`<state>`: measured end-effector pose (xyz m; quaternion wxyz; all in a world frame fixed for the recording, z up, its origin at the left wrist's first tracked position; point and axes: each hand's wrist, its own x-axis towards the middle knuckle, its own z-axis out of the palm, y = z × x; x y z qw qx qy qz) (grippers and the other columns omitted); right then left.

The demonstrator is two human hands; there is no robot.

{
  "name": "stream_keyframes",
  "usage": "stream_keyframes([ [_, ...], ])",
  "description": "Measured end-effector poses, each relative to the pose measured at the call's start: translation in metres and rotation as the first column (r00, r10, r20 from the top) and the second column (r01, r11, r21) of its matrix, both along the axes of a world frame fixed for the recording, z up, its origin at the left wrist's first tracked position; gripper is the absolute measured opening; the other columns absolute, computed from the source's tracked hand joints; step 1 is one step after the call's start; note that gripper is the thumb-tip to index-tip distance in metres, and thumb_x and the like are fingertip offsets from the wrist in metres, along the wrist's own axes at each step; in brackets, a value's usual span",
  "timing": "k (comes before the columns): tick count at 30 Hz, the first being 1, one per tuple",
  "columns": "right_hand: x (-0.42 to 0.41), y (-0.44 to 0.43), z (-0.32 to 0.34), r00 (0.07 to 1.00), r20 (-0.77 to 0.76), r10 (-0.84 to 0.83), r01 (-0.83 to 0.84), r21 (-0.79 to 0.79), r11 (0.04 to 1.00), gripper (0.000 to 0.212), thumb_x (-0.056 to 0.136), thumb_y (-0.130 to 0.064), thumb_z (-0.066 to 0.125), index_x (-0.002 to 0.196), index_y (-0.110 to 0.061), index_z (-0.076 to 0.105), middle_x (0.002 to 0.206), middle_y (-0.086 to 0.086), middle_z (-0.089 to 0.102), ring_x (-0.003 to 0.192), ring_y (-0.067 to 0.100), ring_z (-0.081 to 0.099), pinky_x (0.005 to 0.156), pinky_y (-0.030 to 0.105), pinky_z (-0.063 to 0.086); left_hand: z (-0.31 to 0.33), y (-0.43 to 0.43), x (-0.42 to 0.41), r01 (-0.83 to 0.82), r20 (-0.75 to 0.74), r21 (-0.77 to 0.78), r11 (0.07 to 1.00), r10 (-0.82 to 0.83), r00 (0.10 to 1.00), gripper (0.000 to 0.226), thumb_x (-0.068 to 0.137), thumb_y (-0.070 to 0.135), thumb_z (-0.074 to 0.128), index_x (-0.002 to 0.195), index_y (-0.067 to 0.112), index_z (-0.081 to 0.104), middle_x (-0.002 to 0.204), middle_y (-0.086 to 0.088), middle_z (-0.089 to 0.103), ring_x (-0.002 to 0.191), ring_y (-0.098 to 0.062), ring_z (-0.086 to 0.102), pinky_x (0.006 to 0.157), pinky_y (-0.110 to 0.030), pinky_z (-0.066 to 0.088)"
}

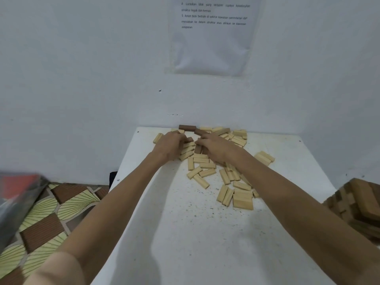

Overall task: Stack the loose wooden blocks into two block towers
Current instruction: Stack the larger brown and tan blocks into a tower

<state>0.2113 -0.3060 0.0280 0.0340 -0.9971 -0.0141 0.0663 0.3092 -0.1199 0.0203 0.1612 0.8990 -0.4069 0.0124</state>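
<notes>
Reaching out over the table, both hands are working in the blocks heaped at its far edge, close to the wall. The left hand is bending its fingers over the left ends of a row of pale blocks lying side by side; whether it is gripping them or only pressing against them I cannot tell. The right hand is lying on the heap with fingers stretched out and loose, holding nothing, its index finger pointing left towards the other hand. A few dark blocks are lying among the pale ones, one against the wall and others between the two hands. More pale blocks are lying flat and scattered nearer the person, below the right forearm, and a pair is sitting apart to the right. A printed sheet is hanging on the wall above. At the right edge a wooden pile is showing, blurred. A patterned floor is showing left of the table.
</notes>
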Motion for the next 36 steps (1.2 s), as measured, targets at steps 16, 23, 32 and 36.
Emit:
stream_keyframes([
  [16,-0.014,0.004,0.019,1.0,-0.001,0.0,0.0,-0.041,0.999,0.048,0.092,-0.028,0.064,0.137,-0.014,0.053,0.138,0.007,0.054,0.123,0.025,0.052,0.096,0.044,0.05,0.003,0.024,-0.017,-0.257,-0.236,-0.27,0.928,0.195,0.952,0.015,0.094,0.02,0.069,0.1,0.013,0.081,0.082,-0.006,0.073,0.079,-0.024,0.065,0.076,-0.035,0.054],
  [23,-0.041,0.029,0.021,0.965,0.181,-0.188,0.16,0.159,0.974,0.051,0.088,-0.042,0.065,0.13,-0.014,0.057,0.137,0.004,0.055,0.12,0.023,0.054,0.087,0.034,0.047,0.012,0.042,-0.044,-0.245,-0.211,-0.424,0.872,0.167,0.963,0.016,0.085,0.014,0.07,0.099,0.012,0.077,0.083,-0.004,0.071,0.08,-0.02,0.065,0.081,-0.041,0.056],
  [32,-0.144,0.087,0.015,0.929,0.252,-0.272,0.185,0.319,0.929,0.037,0.087,-0.034,0.071,0.113,-0.009,0.063,0.109,0.003,0.059,0.1,0.02,0.056,0.072,0.027,0.037,0.002,0.08,-0.126,-0.17,-0.245,-0.493,0.853,0.052,0.968,0.018,0.083,0.011,0.071,0.098,0.016,0.078,0.087,0.002,0.072,0.077,-0.011,0.064,0.078,-0.029,0.055],
  [36,-0.19,0.104,0.002,0.942,0.236,-0.24,0.153,0.334,0.93,0.039,0.082,-0.037,0.071,0.11,-0.014,0.062,0.108,-0.003,0.057,0.096,0.017,0.054,0.079,0.034,0.049,-0.014,0.099,-0.172,-0.119,-0.2,-0.434,0.893,0.033,0.979,0.024,0.084,0.006,0.069,0.102,0.018,0.079,0.092,0.003,0.07,0.081,-0.009,0.062,0.079,-0.024,0.051],
])
